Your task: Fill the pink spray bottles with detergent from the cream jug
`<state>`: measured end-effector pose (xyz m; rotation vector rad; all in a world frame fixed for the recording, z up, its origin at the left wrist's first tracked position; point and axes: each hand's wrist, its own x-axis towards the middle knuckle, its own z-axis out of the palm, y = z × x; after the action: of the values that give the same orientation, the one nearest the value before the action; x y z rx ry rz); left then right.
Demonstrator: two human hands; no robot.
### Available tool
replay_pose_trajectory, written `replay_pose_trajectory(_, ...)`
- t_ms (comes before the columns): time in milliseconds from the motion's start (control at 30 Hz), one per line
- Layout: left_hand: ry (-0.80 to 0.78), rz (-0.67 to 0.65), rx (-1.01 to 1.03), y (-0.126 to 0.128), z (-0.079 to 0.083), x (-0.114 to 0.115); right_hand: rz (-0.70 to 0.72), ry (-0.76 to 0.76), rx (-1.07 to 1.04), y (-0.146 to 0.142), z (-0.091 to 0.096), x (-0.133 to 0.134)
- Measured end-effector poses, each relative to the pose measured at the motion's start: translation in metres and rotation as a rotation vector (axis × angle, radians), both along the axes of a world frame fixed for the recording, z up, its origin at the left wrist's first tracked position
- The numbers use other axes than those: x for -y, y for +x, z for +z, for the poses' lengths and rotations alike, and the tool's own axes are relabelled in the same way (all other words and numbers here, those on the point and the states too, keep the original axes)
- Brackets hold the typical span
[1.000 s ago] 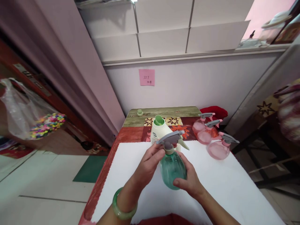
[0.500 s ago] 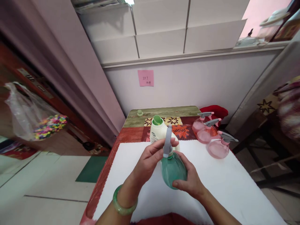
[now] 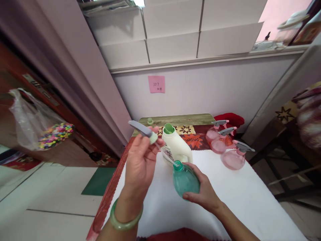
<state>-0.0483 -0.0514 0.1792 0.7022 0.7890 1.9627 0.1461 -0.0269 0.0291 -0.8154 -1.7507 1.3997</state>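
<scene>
My left hand (image 3: 141, 160), with a green bangle at its wrist, is closed on a grey and pale green spray nozzle (image 3: 146, 132). From the nozzle a thin clear tube (image 3: 166, 154) slants down to the open mouth of a green spray bottle (image 3: 187, 180); its lower end is at the mouth. My right hand (image 3: 203, 190) grips that bottle round its right side, tilted slightly left. Just behind stands a cream detergent jug (image 3: 179, 144), uncapped, its green pour spout showing at the top.
Several pink spray bottles (image 3: 233, 159) with grey triggers stand at the table's right side. A small green cap (image 3: 150, 121) lies at the back left. White cloth (image 3: 225, 194) covers the table's front. A plastic bag (image 3: 37, 124) of colourful bits hangs at left.
The spray nozzle has come off the green bottle. My left hand has moved up and left with it, drawing the tube out. My right hand holds the bottle nearly in place.
</scene>
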Motion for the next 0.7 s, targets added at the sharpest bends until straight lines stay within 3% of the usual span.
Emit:
replay_pose_trajectory(200,-0.028,0.211,0.148,-0.029,0.015,-0.01,-0.03,-0.001,0.036,0.005,-0.006,0.0)
replay_pose_trajectory(333,-0.07,0.287,0.211,-0.046,0.006,-0.012,-0.054,-0.022,0.011,0.01,-0.005,-0.003)
replay_pose_trajectory(433,-0.14,0.282,0.273,-0.066,-0.026,-0.013,-0.118,0.004,0.027,0.019,0.005,-0.013)
replay_pose_trajectory(633,-0.399,0.095,0.456,-0.093,-0.134,-0.005,-0.305,0.238,0.223,0.028,0.063,-0.051)
replay_pose_trajectory(700,-0.425,0.078,0.47,-0.089,-0.16,0.0,-0.34,0.33,0.329,0.026,0.085,-0.063)
